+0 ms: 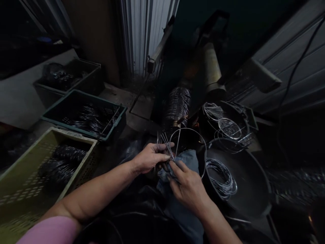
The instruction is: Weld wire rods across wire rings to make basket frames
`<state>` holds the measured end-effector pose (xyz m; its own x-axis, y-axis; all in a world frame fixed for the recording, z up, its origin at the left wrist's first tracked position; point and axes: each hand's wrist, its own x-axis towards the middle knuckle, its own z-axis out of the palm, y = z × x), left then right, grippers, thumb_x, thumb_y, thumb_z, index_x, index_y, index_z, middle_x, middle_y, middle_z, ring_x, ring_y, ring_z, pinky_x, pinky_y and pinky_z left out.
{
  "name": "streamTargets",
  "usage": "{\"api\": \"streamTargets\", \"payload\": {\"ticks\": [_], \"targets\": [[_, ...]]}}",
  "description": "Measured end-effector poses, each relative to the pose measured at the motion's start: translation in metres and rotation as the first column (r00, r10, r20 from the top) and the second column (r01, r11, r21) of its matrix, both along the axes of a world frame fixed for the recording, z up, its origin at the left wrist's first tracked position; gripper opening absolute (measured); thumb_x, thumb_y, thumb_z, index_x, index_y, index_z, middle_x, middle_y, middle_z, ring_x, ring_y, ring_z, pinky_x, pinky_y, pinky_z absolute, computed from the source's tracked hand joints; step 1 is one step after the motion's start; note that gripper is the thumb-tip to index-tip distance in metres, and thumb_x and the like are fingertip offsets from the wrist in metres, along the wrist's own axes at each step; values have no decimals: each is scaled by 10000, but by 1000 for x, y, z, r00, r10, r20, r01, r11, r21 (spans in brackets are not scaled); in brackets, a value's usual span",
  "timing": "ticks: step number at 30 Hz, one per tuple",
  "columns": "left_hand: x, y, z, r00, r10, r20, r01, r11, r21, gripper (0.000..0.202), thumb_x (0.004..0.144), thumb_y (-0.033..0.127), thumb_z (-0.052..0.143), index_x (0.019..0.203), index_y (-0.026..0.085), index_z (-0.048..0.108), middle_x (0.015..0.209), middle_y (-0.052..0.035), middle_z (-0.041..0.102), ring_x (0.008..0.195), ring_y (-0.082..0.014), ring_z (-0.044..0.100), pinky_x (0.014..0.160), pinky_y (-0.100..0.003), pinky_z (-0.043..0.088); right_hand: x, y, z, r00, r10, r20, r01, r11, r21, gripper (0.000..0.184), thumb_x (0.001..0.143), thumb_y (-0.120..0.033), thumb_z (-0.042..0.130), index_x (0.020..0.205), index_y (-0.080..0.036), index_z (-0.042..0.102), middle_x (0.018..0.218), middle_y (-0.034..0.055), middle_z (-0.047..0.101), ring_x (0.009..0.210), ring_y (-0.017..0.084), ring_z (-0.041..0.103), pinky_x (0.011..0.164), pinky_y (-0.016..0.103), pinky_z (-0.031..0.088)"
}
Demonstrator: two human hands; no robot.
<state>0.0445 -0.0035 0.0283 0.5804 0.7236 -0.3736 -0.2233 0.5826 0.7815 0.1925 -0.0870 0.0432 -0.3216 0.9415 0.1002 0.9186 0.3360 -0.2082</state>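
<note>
- Our left hand (149, 157) closes its grip around a bundle of thin wires (166, 144), held over the blue cloth (189, 159).
- Our right hand (189, 186) pinches the same wires lower down, just beside a wire ring (188, 128).
- To the right, a dark basin (251, 189) holds coiled wire (220, 176).

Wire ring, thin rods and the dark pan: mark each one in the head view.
wire ring (188, 128), head view, top of its arc.
thin rods (165, 142), head view, their fanned upper ends.
dark pan (250, 184), head view, bare inner floor.
</note>
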Motion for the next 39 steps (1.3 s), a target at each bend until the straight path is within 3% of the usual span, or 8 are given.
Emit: {"api": "streamTargets", "payload": {"ticks": [5,11,18,24,32,36,39], "targets": [[8,4,0,999,6,34,-4,998,-63,559,635,119,658,1185,134,559,622,22,581,445,-67,521,434,-186,367,4,0,-2,999,-35,20,33,994,106,391,772,-191,418,1122,-105,570,1005,152,623,729,206,632,628,301,518],[9,7,3,1000,-14,15,15,999,-48,560,656,103,631,1208,123,539,672,-15,626,455,-75,537,438,-189,366,5,5,3,1000,-13,-12,14,998,60,406,759,-166,422,1132,-90,564,1033,157,615,753,204,634,635,295,524],[14,20,9,996,-1,88,5,999,-45,568,631,117,657,1188,130,551,634,14,583,481,-92,564,454,-199,400,9,20,13,999,-29,18,29,999,18,426,763,-174,422,1167,-115,543,1071,152,599,813,225,630,654,311,518],[20,31,11,996,6,92,-4,1000,-24,535,630,74,625,1159,131,569,590,47,512,415,-78,542,387,-179,336,14,29,21,998,-53,-38,53,998,-16,399,769,-178,442,1156,-152,539,999,102,602,744,185,614,640,274,492],[20,34,14,994,-18,110,16,1000,15,512,647,67,611,1155,109,564,593,28,532,429,-107,573,370,-179,326,14,33,23,994,-46,-96,41,997,-59,361,793,-186,446,1140,-142,535,946,86,581,758,184,588,641,278,469],[19,35,14,996,-10,84,5,999,50,474,650,67,610,1121,114,589,560,35,528,415,-90,554,378,-172,350,18,28,21,992,26,-122,-20,999,47,318,821,-192,443,1114,-143,557,901,86,598,758,179,573,660,287,450],[10,34,11,999,10,52,-12,999,49,447,643,83,632,1089,108,610,542,47,504,404,-73,530,379,-166,355,24,17,27,995,85,-61,-75,985,158,410,806,-263,509,1197,-138,506,961,111,604,903,241,542,778,382,406]]}}
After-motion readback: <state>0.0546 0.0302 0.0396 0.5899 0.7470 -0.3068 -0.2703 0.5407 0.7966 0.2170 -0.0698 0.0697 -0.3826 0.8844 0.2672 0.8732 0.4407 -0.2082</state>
